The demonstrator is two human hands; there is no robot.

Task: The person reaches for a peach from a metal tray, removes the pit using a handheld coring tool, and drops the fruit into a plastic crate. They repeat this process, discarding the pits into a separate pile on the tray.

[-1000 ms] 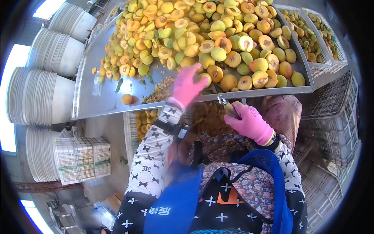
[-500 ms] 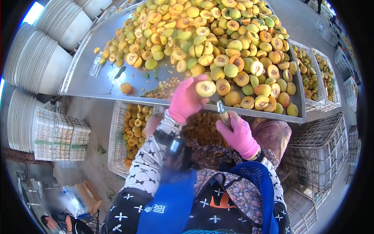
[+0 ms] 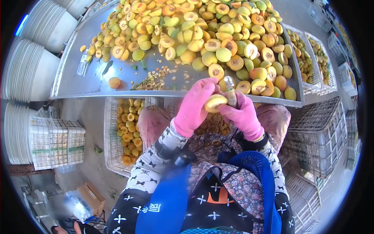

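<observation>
My left hand (image 3: 193, 109), in a pink glove, has its fingers closed round a yellow peach half (image 3: 214, 103) just over my lap. My right hand (image 3: 244, 117), also pink-gloved, grips a pitting tool (image 3: 229, 81) by its pale handle, the shiny metal head pointing up and away from me. The right fingers meet the near side of the peach half, and the two hands are almost together. Beyond them, many cut peaches (image 3: 210, 58) are heaped on a metal table (image 3: 87, 84), several with pits showing. Loose pits (image 3: 156, 80) lie near the table's front edge.
A crate of hollowed peach halves (image 3: 130, 126) stands below left, and more halves (image 3: 212, 125) lie below my hands. Filled crates (image 3: 307, 58) stand right of the table, stacked crates (image 3: 315, 136) nearer me. White tubs (image 3: 29, 70) are at left; a plastic bottle (image 3: 82, 64) lies on the table.
Both hands have drawn back toward me and closer together. The peach half has come down from over the table edge and turned, and the tool now points more upright.
</observation>
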